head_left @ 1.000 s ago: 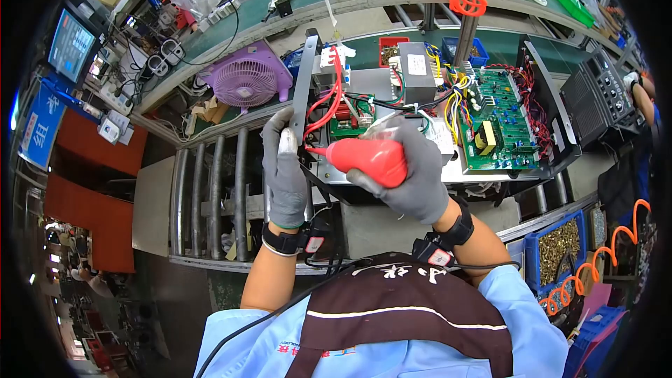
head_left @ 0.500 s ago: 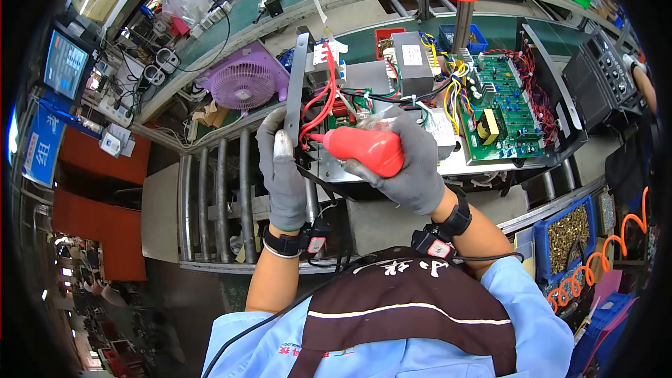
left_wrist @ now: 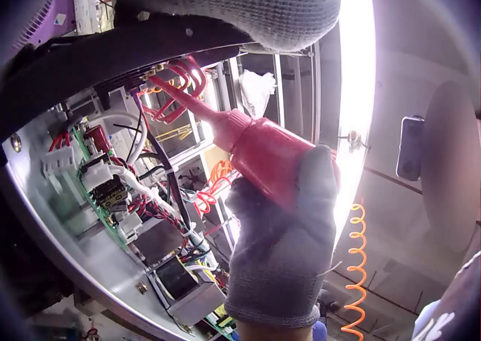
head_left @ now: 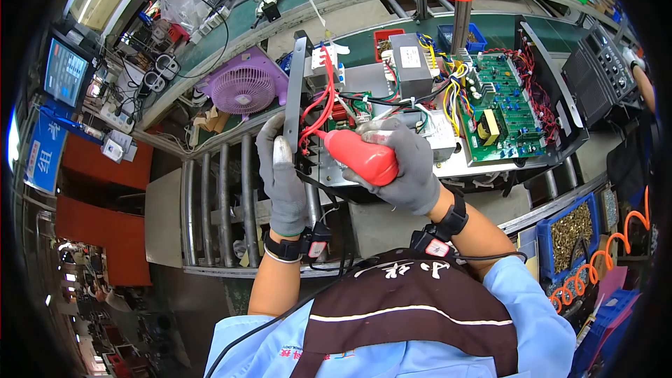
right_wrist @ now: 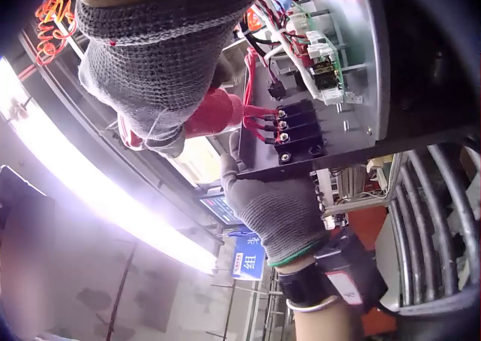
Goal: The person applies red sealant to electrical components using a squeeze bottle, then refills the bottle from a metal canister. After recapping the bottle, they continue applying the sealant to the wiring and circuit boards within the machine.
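Note:
My right hand (head_left: pixel 406 164), in a grey glove, grips a red squeeze bottle (head_left: pixel 360 156). Its thin nozzle (left_wrist: pixel 180 94) points at the black terminal block (right_wrist: pixel 299 130), where red wires (right_wrist: pixel 255 115) end in screws. This block sits on the inner face of a black end panel (head_left: pixel 296 91) of an open electrical chassis. My gloved left hand (head_left: pixel 281 175) holds the near end of that panel, with a whitish fingertip on it; part of this hand is hidden behind the panel in the right wrist view. A green circuit board (head_left: pixel 507 112) and a grey boxed component (head_left: pixel 413 63) lie inside the chassis.
Metal rollers (head_left: pixel 224 203) run to the left of the chassis. A purple fan (head_left: pixel 245 87) stands behind them. On the right are a black speaker-like box (head_left: pixel 602 91), a blue bin of brass parts (head_left: pixel 567 238) and an orange coiled hose (head_left: pixel 595 266). Another person's hand is at the right edge.
The bottle has tilted, its nozzle now pointing more steeply up and left, a little farther from me along the terminals. My left hand stays at the panel. The head view has shifted slightly.

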The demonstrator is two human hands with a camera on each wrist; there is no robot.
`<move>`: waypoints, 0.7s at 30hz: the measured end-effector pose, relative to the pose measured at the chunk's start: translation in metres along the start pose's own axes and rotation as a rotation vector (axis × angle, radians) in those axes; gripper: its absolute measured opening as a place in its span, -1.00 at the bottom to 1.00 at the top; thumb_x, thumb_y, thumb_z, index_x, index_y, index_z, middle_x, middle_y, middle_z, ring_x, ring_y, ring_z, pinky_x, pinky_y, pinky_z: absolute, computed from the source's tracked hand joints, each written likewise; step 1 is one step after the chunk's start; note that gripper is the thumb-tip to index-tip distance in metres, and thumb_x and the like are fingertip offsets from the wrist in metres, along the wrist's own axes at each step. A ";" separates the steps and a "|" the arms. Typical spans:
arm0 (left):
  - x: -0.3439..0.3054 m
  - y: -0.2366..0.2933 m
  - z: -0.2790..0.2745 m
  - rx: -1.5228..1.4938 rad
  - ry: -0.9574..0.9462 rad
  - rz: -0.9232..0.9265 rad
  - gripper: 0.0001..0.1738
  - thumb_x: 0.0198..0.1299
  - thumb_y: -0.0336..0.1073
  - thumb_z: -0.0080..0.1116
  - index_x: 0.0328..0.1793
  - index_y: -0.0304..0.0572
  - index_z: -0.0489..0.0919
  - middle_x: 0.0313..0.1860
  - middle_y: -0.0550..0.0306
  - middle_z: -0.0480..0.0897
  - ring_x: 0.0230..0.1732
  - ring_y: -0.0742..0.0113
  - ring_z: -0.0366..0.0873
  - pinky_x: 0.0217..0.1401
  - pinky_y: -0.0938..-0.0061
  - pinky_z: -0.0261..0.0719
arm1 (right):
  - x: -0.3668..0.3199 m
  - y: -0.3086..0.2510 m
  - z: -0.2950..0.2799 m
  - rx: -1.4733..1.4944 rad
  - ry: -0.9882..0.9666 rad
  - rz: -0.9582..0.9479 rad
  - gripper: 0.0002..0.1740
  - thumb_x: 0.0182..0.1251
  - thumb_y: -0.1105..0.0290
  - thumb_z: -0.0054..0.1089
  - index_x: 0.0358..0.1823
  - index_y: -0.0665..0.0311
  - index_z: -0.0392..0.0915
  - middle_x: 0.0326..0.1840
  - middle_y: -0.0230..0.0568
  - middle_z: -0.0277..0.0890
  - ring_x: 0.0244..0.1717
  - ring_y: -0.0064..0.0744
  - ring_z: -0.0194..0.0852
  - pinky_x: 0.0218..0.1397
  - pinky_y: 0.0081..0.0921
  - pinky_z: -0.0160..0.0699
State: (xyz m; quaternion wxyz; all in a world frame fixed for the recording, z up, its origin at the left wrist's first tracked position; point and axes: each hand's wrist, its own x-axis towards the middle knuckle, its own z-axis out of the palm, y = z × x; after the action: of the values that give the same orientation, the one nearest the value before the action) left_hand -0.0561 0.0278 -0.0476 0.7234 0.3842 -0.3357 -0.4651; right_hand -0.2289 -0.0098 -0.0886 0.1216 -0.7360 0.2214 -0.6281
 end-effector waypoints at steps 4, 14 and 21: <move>0.007 -0.018 -0.017 0.536 -0.113 0.296 -0.53 0.42 -0.14 -0.27 0.29 -0.31 0.33 0.18 0.03 0.41 0.23 0.30 0.35 0.36 0.38 0.25 | 0.000 -0.003 0.001 0.095 0.022 -0.056 -0.42 -0.17 0.36 0.56 -0.10 0.26 0.41 -0.18 -0.04 0.57 -0.23 -0.01 0.62 -0.22 -0.29 0.61; 0.030 0.008 -0.031 1.049 -0.317 0.703 -0.44 0.42 0.00 -0.32 0.18 -0.31 0.49 0.24 -0.11 0.44 0.34 0.04 0.30 0.42 0.25 0.15 | -0.008 -0.013 -0.028 0.062 0.006 0.428 -0.43 -0.04 0.20 0.53 -0.11 0.31 0.41 -0.21 -0.15 0.58 -0.22 -0.33 0.62 -0.17 -0.39 0.60; 0.065 0.046 -0.016 1.410 -0.995 0.868 -0.39 0.27 0.16 -0.11 0.10 -0.26 0.54 0.20 -0.09 0.51 0.36 -0.04 0.31 0.50 0.05 0.04 | -0.023 0.000 -0.053 0.961 0.522 1.078 -0.53 0.32 0.01 0.10 -0.11 0.36 0.47 -0.36 -0.19 0.57 -0.54 -0.44 0.50 -0.52 -0.57 0.46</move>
State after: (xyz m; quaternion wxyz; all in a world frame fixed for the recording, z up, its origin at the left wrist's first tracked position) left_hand -0.0015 -0.0169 -0.0072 0.2106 0.3317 -0.9186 0.0417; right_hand -0.2836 0.0062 -0.0986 0.6614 -0.2202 0.2737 -0.6626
